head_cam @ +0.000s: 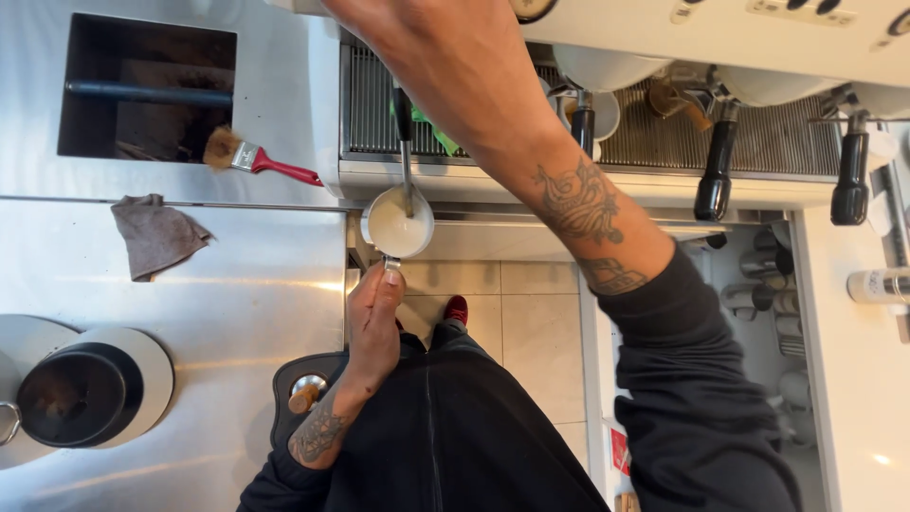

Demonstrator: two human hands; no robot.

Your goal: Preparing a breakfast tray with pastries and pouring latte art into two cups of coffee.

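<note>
Centre frame: left hand (373, 327) clamped on handle of milk pitcher (399, 226) under steam wand (406, 156); right hand out of view past top edge, grip untellable; risk: milk spilling over rim onto floor tiles (531, 313) if pitcher tilts.

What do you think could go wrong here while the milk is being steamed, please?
The milk pitcher hangs beyond the counter edge, held only by its handle in the left hand; a slip could drop hot milk onto the legs and floor. The milk sits near the rim around the steam wand, so it may overflow. The right hand is out of frame, so the steam control goes unseen.
</note>
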